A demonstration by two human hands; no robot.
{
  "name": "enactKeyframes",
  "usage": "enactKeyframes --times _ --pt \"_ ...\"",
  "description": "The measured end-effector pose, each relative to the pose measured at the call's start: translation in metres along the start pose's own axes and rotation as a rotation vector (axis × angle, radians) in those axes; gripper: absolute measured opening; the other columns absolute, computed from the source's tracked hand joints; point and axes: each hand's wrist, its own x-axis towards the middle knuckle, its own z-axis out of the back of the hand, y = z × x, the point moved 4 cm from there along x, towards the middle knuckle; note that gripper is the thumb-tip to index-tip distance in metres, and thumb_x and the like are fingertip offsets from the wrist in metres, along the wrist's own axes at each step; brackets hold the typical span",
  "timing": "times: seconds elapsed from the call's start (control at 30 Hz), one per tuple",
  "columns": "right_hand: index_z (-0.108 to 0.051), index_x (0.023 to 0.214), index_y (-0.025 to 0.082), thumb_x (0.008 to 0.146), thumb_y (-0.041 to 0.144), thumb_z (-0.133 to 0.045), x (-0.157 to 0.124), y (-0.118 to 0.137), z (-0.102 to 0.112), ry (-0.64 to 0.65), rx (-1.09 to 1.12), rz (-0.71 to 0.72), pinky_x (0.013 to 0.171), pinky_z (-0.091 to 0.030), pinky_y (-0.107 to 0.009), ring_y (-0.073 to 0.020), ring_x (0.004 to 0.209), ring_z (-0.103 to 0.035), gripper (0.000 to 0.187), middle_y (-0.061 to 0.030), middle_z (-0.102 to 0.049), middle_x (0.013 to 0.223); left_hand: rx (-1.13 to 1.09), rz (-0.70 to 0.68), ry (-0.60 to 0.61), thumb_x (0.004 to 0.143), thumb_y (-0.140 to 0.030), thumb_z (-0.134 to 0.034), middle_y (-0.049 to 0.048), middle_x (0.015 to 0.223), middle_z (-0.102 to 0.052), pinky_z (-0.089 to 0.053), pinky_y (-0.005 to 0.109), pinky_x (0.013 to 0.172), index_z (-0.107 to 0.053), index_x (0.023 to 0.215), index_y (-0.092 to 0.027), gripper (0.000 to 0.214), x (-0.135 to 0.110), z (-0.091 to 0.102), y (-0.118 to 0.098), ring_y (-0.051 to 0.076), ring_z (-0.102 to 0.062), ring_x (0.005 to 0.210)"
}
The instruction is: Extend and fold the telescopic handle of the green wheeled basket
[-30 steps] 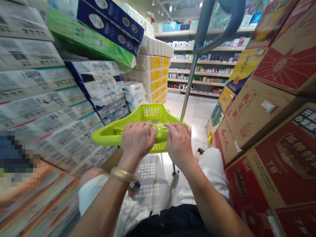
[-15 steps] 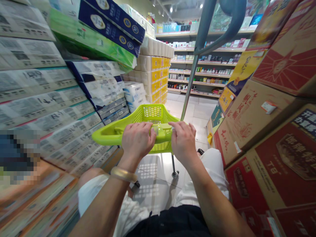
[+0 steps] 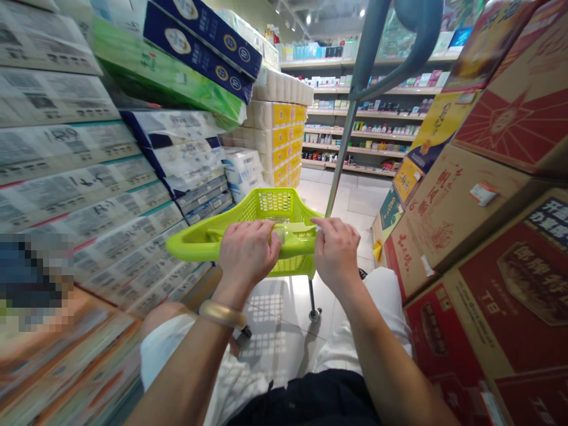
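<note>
In the head view, the left hand (image 3: 246, 254) and right hand (image 3: 337, 251) grasp with clenched fingers (image 3: 248, 229) the handle (image 3: 295, 245) of a lime-green plastic shopping basket (image 3: 275, 207), held above a pale tiled floor (image 3: 350, 201). Left of the basket rise stacks of white plastic-wrapped toilet rolls (image 3: 177, 160); right of it, brown-and-red printed cardboard cartons (image 3: 461, 207) are piled.
</note>
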Motion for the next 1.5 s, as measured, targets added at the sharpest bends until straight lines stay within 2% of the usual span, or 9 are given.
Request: enactKeyframes --times 0.13,0.2,0.47,0.57,0.73,1.0,1.07,1.27,1.5 --pt "-0.065 0.113 0.024 0.091 0.013 -0.043 -0.008 0.026 -0.01 0.081 0.058 0.101 0.101 -0.025 -0.041 -0.0223 0.105 -0.054 0.034 -0.0059 -0.065 0.107 0.009 -0.006 -0.004 0.09 -0.033 -0.039 0.008 0.098 -0.074 -0.039 0.042 0.08 -0.069 0.107 -0.019 0.037 0.0 0.0 0.001 0.027 -0.065 0.094" --pt "-0.065 0.114 0.025 0.092 0.012 -0.043 -0.009 0.028 -0.01 0.105 0.081 0.119 0.102 -0.025 -0.04 -0.0213 0.105 -0.055 0.034 -0.0051 -0.066 0.108 0.01 -0.01 0.0 0.09 -0.033 -0.039 0.0079 0.098 -0.074 -0.04 0.042 0.08 -0.069 0.108 -0.019 0.037 -0.001 0.001 0.002 0.027 -0.065 0.093" --pt "-0.067 0.109 0.02 0.089 0.012 -0.04 0.006 -0.021 0.005 -0.023 0.089 -0.009 0.093 -0.036 -0.039 -0.0226 0.096 -0.056 0.035 -0.0073 -0.065 0.101 -0.001 -0.01 0.002 0.09 -0.034 -0.04 0.0072 0.099 -0.074 -0.04 0.042 0.081 -0.069 0.106 -0.02 0.036 0.0 0.001 0.001 0.027 -0.065 0.094" --pt "-0.068 0.109 0.02 0.088 0.011 -0.04 0.001 -0.013 0.002 -0.043 0.11 0.026 0.091 -0.04 -0.038 -0.0238 0.097 -0.054 0.036 -0.009 -0.063 0.101 -0.01 -0.004 -0.005 0.089 -0.033 -0.04 0.0078 0.099 -0.074 -0.04 0.042 0.082 -0.069 0.107 -0.02 0.037 0.0 0.0 0.001 0.027 -0.065 0.094" --pt "-0.068 0.108 0.023 0.088 0.012 -0.044 -0.012 0.014 -0.005 0.011 0.128 0.153 0.096 -0.037 -0.037 -0.0222 0.102 -0.054 0.034 -0.0072 -0.063 0.107 0.003 -0.015 -0.007 0.089 -0.032 -0.04 0.0076 0.098 -0.074 -0.04 0.042 0.08 -0.069 0.106 -0.02 0.036 -0.001 0.001 0.003 0.027 -0.066 0.093" --pt "-0.069 0.104 0.023 0.086 0.011 -0.042 0.002 -0.022 0.005 -0.051 0.144 -0.01 0.092 -0.035 -0.038 -0.0219 0.099 -0.055 0.035 -0.0051 -0.065 0.102 -0.001 -0.016 0.01 0.088 -0.034 -0.041 0.0077 0.097 -0.075 -0.041 0.041 0.08 -0.07 0.106 -0.021 0.036 0.0 0.003 0.002 0.026 -0.065 0.092" --pt "-0.069 0.104 0.022 0.085 0.01 -0.042 0.0 -0.019 0.004 -0.058 0.144 -0.006 0.091 -0.036 -0.037 -0.0224 0.1 -0.054 0.035 -0.0057 -0.064 0.102 -0.008 -0.016 0.009 0.088 -0.034 -0.041 0.0081 0.098 -0.074 -0.041 0.041 0.081 -0.07 0.106 -0.02 0.036 0.0 0.002 0.001 0.026 -0.065 0.092" --pt "-0.069 0.102 0.025 0.086 0.011 -0.046 -0.014 0.008 -0.003 0.001 0.165 0.151 0.095 -0.035 -0.036 -0.0209 0.102 -0.054 0.032 -0.0041 -0.064 0.104 -0.022 -0.045 0.0 0.09 -0.034 -0.038 0.0093 0.099 -0.074 -0.041 0.042 0.081 -0.069 0.106 -0.019 0.038 -0.002 0.004 0.004 0.027 -0.065 0.092" --pt "-0.07 0.099 0.024 0.088 0.011 -0.042 0.0 -0.017 0.007 -0.026 0.165 0.046 0.092 -0.035 -0.036 -0.0206 0.096 -0.057 0.032 -0.0037 -0.066 0.1 -0.021 -0.076 -0.002 0.092 -0.035 -0.037 0.0066 0.1 -0.074 -0.041 0.041 0.08 -0.069 0.105 -0.02 0.038 -0.004 0.006 0.007 0.026 -0.065 0.092"
